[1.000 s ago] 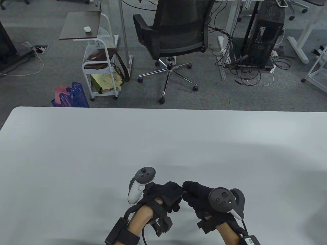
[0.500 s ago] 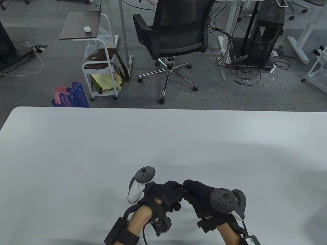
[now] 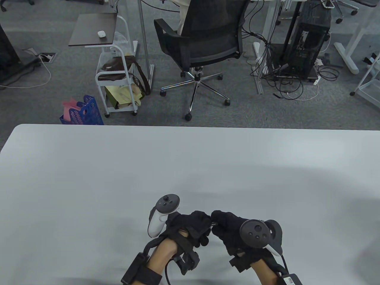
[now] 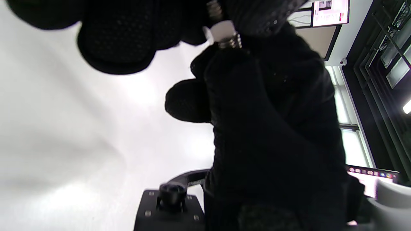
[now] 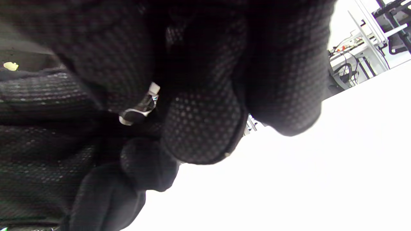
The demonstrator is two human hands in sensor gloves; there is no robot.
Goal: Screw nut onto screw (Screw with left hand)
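My two gloved hands meet fingertip to fingertip low over the table's near middle. A small metal screw (image 4: 214,9) with a white nut (image 4: 221,30) on its thread shows between them in the left wrist view; its metal end (image 4: 230,42) sits against the right glove. My left hand (image 3: 207,223) pinches around the nut and thread. My right hand (image 3: 216,222) pinches the screw's other end. In the right wrist view only a small white and metal bit (image 5: 141,107) shows between the gloves. In the table view the parts are hidden by the fingers.
The white table (image 3: 118,178) stretches bare ahead and to both sides of the hands. Beyond its far edge stand an office chair (image 3: 204,38) and a white trolley (image 3: 115,77) on the floor.
My right hand has shifted slightly to the left while the fingertips stay together. The left hand has barely moved.
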